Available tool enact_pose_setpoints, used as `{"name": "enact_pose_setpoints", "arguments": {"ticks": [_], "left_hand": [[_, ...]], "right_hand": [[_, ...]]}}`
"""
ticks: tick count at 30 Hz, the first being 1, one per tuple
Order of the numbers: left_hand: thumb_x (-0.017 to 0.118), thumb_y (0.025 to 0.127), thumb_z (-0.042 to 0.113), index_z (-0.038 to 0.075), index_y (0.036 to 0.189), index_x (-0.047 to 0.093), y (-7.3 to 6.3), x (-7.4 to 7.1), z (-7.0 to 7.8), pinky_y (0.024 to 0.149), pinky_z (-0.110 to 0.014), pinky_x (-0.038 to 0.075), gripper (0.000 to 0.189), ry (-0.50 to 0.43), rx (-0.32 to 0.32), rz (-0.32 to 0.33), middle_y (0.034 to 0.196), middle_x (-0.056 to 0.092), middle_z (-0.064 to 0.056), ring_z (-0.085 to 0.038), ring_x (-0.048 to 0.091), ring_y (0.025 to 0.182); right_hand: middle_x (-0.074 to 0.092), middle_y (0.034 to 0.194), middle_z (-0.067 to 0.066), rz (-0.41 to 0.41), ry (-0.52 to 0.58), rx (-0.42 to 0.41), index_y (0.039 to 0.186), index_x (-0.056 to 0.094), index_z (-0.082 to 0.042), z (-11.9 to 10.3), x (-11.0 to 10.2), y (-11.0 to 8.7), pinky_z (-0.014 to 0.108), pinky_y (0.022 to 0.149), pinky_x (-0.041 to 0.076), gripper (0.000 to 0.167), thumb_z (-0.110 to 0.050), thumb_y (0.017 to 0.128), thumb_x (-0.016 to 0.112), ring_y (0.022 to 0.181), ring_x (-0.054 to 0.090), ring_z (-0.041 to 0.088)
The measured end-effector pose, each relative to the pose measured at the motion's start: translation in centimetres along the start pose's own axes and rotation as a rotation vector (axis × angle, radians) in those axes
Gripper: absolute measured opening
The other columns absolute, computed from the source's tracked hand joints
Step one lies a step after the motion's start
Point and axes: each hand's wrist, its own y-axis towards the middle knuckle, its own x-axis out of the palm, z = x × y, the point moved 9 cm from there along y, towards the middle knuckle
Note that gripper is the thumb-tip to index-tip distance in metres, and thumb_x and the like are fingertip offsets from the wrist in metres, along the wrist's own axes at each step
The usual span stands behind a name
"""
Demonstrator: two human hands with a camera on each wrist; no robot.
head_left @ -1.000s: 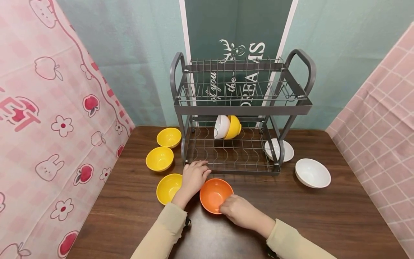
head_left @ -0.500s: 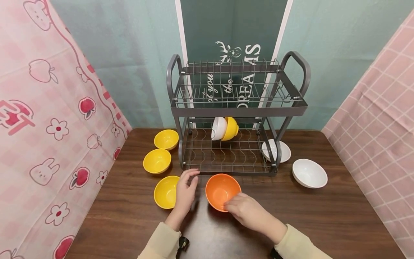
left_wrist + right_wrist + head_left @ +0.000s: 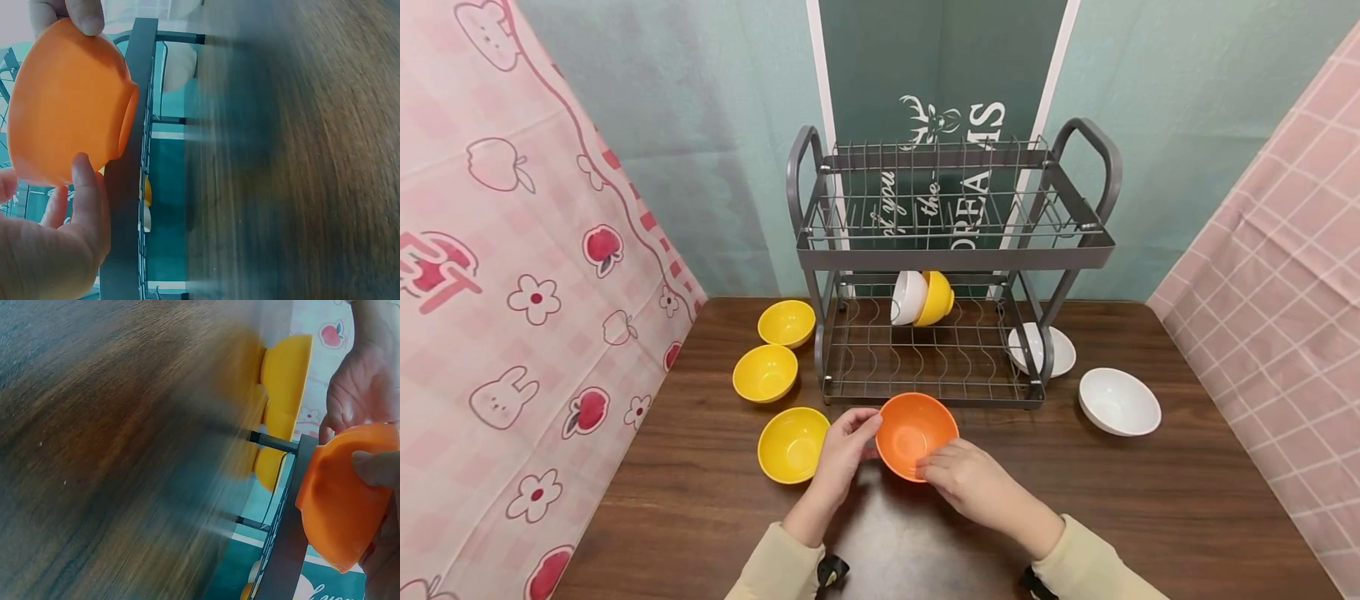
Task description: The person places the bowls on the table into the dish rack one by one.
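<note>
An orange bowl (image 3: 916,437) is held up off the table in front of the rack, its mouth tilted toward the head camera. My right hand (image 3: 966,482) grips its near right rim, the thumb on the outer wall in the right wrist view. My left hand (image 3: 841,457) is at the bowl's left side, the thumb at the rim and fingers against the outer wall in the left wrist view. Beside the left hand stands a yellow bowl (image 3: 792,446). Behind the orange bowl is a grey two-tier dish rack (image 3: 955,257).
Farther back on the left stand two more yellow bowls, a middle one (image 3: 764,374) and a rear one (image 3: 786,324). A white bowl (image 3: 907,298) and a yellow bowl (image 3: 937,300) lean together on the lower tier. On the right are two white bowls, the front one (image 3: 1118,403) and the rear one (image 3: 1062,353).
The orange bowl has shifted right, risen and tilted in my right hand. My left hand moved back from the rack's front edge, then came right to take the bowl's left rim.
</note>
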Motion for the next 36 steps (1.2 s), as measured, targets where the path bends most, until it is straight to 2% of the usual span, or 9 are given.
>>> {"name": "enact_pose_setpoints", "arguments": {"ticks": [4,12,15,18,21,26,30,32,36], "left_hand": [[0.060,0.089,0.022,-0.004,0.114,0.058,0.0,0.0,-0.1,0.069,-0.032,0.057,0.036,0.043,-0.009,0.014,0.104,0.061,-0.015,-0.010,0.060,0.078],[0.058,0.089,0.016,-0.004,0.114,0.058,0.2,-0.3,-0.4,0.064,-0.029,0.056,0.032,0.032,0.001,0.040,0.104,0.062,-0.014,-0.010,0.059,0.076],[0.057,0.089,0.013,-0.004,0.113,0.058,0.3,-0.6,-0.6,0.061,-0.027,0.055,0.030,0.028,0.001,0.067,0.100,0.061,-0.014,-0.010,0.059,0.072],[0.056,0.089,0.011,-0.004,0.113,0.057,0.3,-0.7,-0.5,0.059,-0.026,0.055,0.029,0.004,0.004,0.091,0.098,0.062,-0.014,-0.011,0.060,0.067],[0.054,0.089,0.009,-0.006,0.113,0.056,0.3,-0.8,-0.6,0.057,-0.026,0.055,0.029,-0.041,0.005,0.106,0.093,0.063,-0.011,-0.011,0.060,0.064],[0.052,0.087,0.002,-0.006,0.111,0.054,0.3,-0.9,-0.8,0.055,-0.023,0.054,0.026,-0.145,-0.011,0.136,0.084,0.061,-0.001,-0.010,0.061,0.064],[0.052,0.087,0.000,-0.004,0.109,0.053,0.3,-0.5,-1.2,0.057,-0.022,0.055,0.023,-0.233,-0.041,0.139,0.084,0.060,0.000,-0.009,0.061,0.066],[0.051,0.087,0.000,-0.002,0.108,0.053,0.2,-0.2,-1.4,0.057,-0.022,0.055,0.021,-0.276,-0.052,0.132,0.084,0.060,0.000,-0.009,0.061,0.067],[0.049,0.088,-0.001,0.000,0.105,0.052,0.0,0.3,-1.4,0.058,-0.023,0.055,0.018,-0.348,-0.050,0.122,0.083,0.061,0.000,-0.009,0.063,0.067]], "right_hand": [[0.070,0.086,-0.005,-0.008,-0.005,0.005,0.088,0.069,-0.013,0.0,0.0,0.0,0.028,0.079,0.048,0.018,-0.009,0.071,0.071,0.081,0.064,0.009],[0.069,0.083,-0.006,0.002,-0.005,0.011,0.086,0.068,-0.013,0.3,-0.3,0.2,0.027,0.080,0.048,0.013,-0.010,0.073,0.067,0.081,0.063,0.009],[0.069,0.087,-0.006,0.022,-0.018,0.033,0.088,0.069,-0.014,0.5,-0.8,0.3,0.032,0.085,0.049,0.013,-0.013,0.086,0.057,0.086,0.064,0.010],[0.071,0.095,-0.002,0.069,-0.030,0.064,0.093,0.071,-0.013,0.8,-1.4,0.3,0.038,0.091,0.048,0.031,-0.020,0.099,0.041,0.093,0.065,0.013],[0.070,0.104,0.003,0.126,-0.021,0.097,0.098,0.071,-0.010,0.9,-1.9,0.4,0.038,0.099,0.044,0.041,-0.023,0.101,0.032,0.100,0.065,0.018],[0.064,0.119,0.011,0.250,0.060,0.162,0.109,0.066,-0.005,1.4,-3.1,0.5,0.029,0.112,0.030,0.033,-0.020,0.099,0.039,0.113,0.058,0.024],[0.056,0.129,0.015,0.353,0.157,0.241,0.117,0.060,0.002,2.1,-4.0,0.4,0.025,0.113,0.027,0.035,-0.023,0.096,0.047,0.128,0.047,0.022],[0.051,0.135,0.017,0.374,0.197,0.300,0.121,0.056,0.004,2.5,-4.1,0.2,0.023,0.113,0.026,0.041,-0.027,0.095,0.049,0.133,0.041,0.021],[0.039,0.143,0.018,0.356,0.287,0.460,0.132,0.044,0.005,3.5,-3.6,-0.3,0.017,0.113,0.021,0.059,-0.034,0.089,0.055,0.138,0.031,0.016]]}}
